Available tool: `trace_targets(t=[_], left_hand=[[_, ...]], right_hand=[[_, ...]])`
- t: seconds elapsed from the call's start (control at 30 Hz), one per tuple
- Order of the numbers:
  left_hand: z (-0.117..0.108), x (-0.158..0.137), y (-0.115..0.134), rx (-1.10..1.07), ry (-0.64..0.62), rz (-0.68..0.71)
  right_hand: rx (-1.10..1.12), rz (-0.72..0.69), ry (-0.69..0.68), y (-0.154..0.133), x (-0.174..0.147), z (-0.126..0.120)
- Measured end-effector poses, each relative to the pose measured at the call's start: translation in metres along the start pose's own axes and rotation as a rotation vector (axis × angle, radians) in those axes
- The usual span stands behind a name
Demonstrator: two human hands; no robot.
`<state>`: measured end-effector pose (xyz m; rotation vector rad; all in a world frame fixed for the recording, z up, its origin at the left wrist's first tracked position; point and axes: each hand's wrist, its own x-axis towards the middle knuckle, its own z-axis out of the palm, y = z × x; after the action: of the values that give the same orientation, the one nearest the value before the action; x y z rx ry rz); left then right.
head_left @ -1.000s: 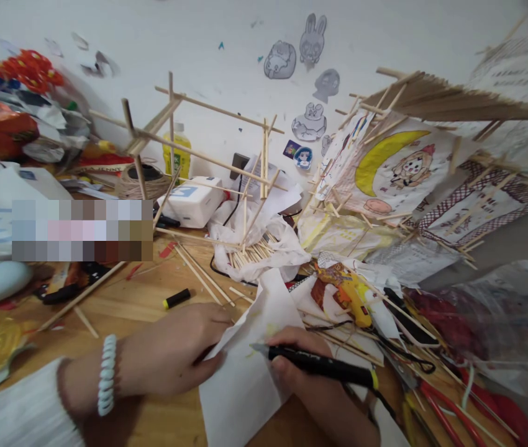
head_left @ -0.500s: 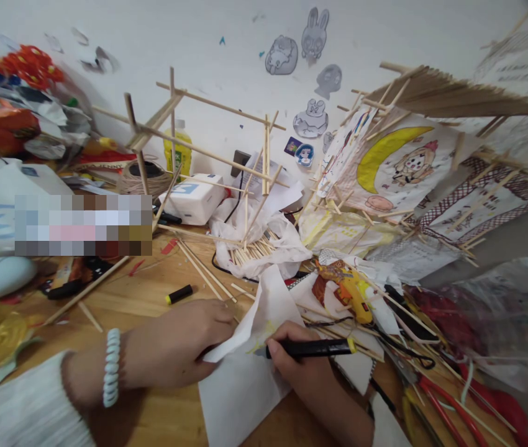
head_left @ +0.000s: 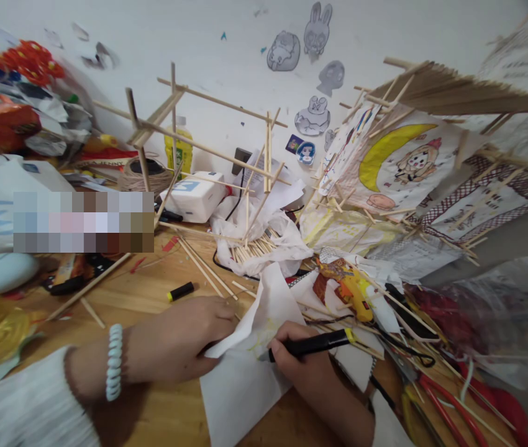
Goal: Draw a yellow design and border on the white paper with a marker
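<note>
My right hand (head_left: pixel 299 360) is closed around a black marker (head_left: pixel 317 343) with a yellow end. The marker's tip is at a creased sheet of white paper (head_left: pixel 238 397), near faint yellow lines drawn on it. At the sheet's left side, my left hand (head_left: pixel 189 341) has its fingers curled over the raised, folded edge, gripping it; the fingertips are partly hidden. A white coiled band circles my left wrist. On the wooden table (head_left: pixel 138 301) beyond that hand lies the black marker cap (head_left: pixel 181 292) with a yellow end.
A thin wooden stick frame (head_left: pixel 217 155) stands at the back. To its right is a stick house (head_left: pixel 399 149) with drawn paper panels. Sticks lie in a white plastic bag (head_left: pixel 282 242). At right are a yellow glue gun (head_left: pixel 357 298) and red-handled scissors (head_left: pixel 445 403).
The marker's yellow end has risen slightly, so the marker is more tilted, and its tip has shifted a little lower on the paper. My left hand stays at the paper's edge.
</note>
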<state>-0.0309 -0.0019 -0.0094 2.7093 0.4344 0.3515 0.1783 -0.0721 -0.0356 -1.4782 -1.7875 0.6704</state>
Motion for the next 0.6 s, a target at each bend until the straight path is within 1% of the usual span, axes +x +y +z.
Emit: trace_targets(t=[0.1, 0.2, 0.33, 0.5, 0.6], left_hand=[[0.0001, -0.0005, -0.0004, 0.005, 0.007, 0.015], [0.0005, -0.001, -0.0006, 0.023, 0.003, 0.025], [0.0008, -0.0012, -0.0007, 0.032, -0.006, 0.022], [-0.0004, -0.0011, 0.0002, 0.02, -0.002, 0.016], [-0.001, -0.0012, 0.0015, 0.011, 0.007, 0.004]], right_hand=[[0.033, 0.022, -0.007, -0.003, -0.0006, -0.0021], [0.064, 0.042, -0.043, -0.004, -0.0025, -0.0035], [0.017, -0.011, -0.086, -0.0003, -0.0046, -0.0028], [0.006, -0.025, -0.006, 0.0027, -0.0029, -0.0016], [0.041, -0.032, -0.012, 0.0013, -0.0026, -0.0017]])
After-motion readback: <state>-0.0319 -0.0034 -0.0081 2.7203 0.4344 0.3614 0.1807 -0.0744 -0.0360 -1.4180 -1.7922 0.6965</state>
